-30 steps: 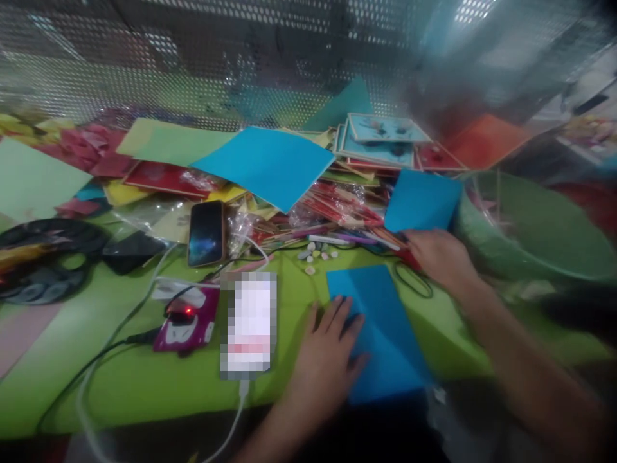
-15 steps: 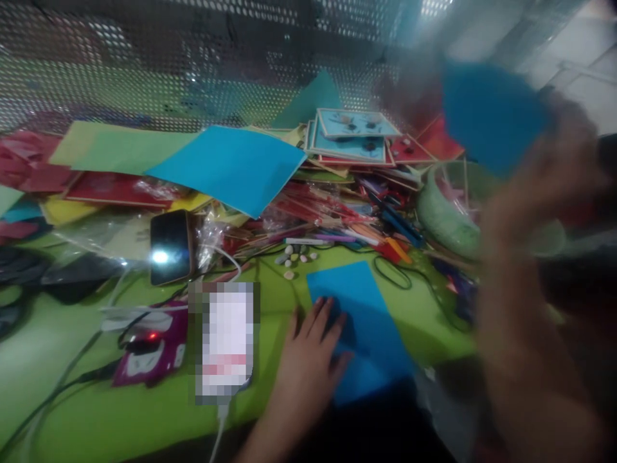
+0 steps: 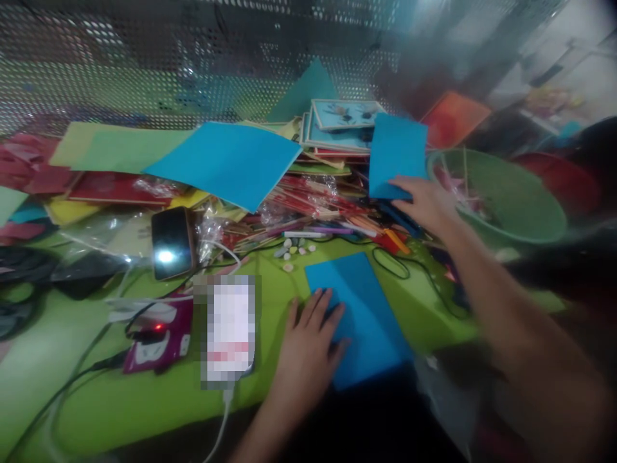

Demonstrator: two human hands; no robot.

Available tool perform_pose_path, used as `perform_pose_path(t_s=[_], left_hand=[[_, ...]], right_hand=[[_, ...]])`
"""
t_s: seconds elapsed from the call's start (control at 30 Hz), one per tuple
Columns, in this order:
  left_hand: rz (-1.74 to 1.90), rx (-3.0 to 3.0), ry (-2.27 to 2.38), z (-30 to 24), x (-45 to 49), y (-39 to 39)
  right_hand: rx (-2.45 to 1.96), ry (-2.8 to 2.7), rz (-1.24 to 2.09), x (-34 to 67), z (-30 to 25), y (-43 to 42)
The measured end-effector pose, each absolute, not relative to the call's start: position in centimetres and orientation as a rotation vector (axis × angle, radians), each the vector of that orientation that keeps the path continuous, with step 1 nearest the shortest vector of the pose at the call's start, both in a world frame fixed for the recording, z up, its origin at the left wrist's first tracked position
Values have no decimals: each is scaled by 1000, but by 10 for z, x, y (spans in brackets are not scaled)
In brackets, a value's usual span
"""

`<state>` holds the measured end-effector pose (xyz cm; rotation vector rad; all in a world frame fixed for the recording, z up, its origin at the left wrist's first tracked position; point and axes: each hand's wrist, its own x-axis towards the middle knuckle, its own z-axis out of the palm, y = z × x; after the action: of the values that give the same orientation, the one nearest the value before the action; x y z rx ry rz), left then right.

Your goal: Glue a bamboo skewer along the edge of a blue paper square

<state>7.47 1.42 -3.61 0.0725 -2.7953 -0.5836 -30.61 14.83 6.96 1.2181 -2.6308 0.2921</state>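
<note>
My left hand (image 3: 311, 347) lies flat with fingers spread, its fingertips on the left part of a blue sheet of paper (image 3: 371, 321) on the green tabletop (image 3: 270, 392). Farther off to the right, my right hand (image 3: 427, 202) pinches the lower edge of a smaller blue piece of paper (image 3: 399, 151). That piece is held up over the clutter, in front of a stack of light-blue framed pictures (image 3: 347, 114). A larger blue sheet (image 3: 231, 161) rests on the pile to the left of it.
A phone (image 3: 171, 244) with a bright reflection, a blurred-out white screen (image 3: 231, 328) on a cable and a purple power strip (image 3: 164, 341) lie left. Pebbles (image 3: 296, 247) and markers (image 3: 301, 235) edge the pile. A green basket (image 3: 506, 193) stands right.
My right hand has come down and leftward from the upper right, bringing the small blue paper over the pile. My left hand stays on the blue sheet.
</note>
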Motion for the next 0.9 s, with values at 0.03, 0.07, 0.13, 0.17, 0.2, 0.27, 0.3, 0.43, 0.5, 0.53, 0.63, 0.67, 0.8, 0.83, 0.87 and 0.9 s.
perform_pose_path(t_s=[0.03,0.07,0.13,0.17,0.2,0.27,0.3,0.43,0.5,0.53,0.63,0.67,0.8,0.83,0.87,0.9], left_hand=[[-590,74,-2798,-36,75,14],[-598,76,-2804,-36,75,15],[-615,80,-2816,-35,75,15],[-625,84,-2820,-35,75,16],[-633,85,-2823,-35,75,16],[-649,91,-2825,-35,76,17],[-655,91,-2823,-36,76,17],[-692,105,-2822,-34,76,17],[-718,116,-2827,-33,76,17],[-729,116,-2829,-33,76,17],[-754,116,-2837,-33,77,18],[-762,119,-2841,-33,77,19],[-789,136,-2840,-34,77,21],[-795,138,-2837,-34,77,22],[-801,141,-2830,-33,77,22],[-807,143,-2823,-33,77,22]], right_hand=[[1257,-2632,287,-305,72,152],[1298,-2622,293,-302,74,154],[1362,-2590,330,-294,77,157],[1375,-2580,346,-289,78,157],[1378,-2579,355,-283,77,155],[1401,-2608,347,-271,73,149],[1433,-2631,329,-265,69,144],[1637,-2712,165,-248,49,122],[1667,-2697,128,-243,39,111],[1672,-2676,136,-241,35,106],[1710,-2619,126,-236,26,91],[1722,-2609,94,-235,25,87],[1706,-2587,-2,-232,22,74],[1687,-2588,-2,-231,21,71],[1668,-2587,-2,-230,21,70],[1655,-2581,-10,-230,21,68]])
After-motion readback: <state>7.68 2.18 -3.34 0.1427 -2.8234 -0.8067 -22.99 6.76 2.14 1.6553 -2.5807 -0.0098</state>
